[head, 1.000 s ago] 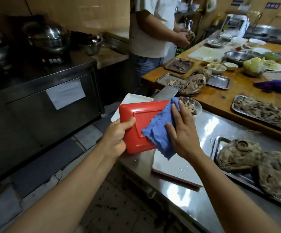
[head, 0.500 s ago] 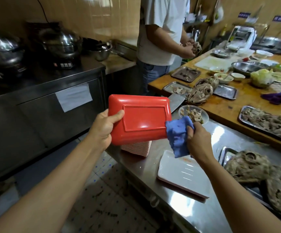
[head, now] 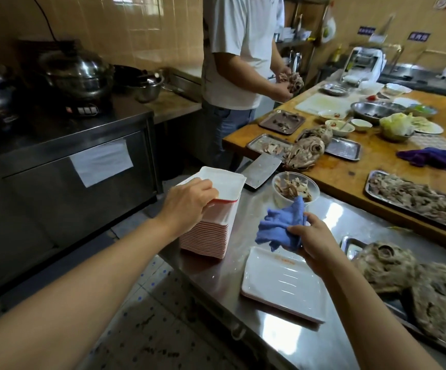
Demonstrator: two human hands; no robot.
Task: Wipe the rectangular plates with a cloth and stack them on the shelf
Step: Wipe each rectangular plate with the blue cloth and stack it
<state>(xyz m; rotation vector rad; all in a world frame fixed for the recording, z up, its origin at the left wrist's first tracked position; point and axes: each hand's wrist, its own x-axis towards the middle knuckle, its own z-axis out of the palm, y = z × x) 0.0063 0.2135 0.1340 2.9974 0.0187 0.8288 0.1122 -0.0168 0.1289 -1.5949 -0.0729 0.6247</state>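
Under the left hand (head: 187, 202), top plate (head: 224, 184) (perhaps gripped), edge hidden.

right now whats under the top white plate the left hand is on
A tall stack of red-edged plates sits under the top plate; the left hand grips its near edge. Only the stack's side edges show; the faces of the plates below are covered.

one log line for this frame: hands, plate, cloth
left hand: grips top plate on plate stack | right hand: holds blue cloth, off plates | white plate: flat on steel counter
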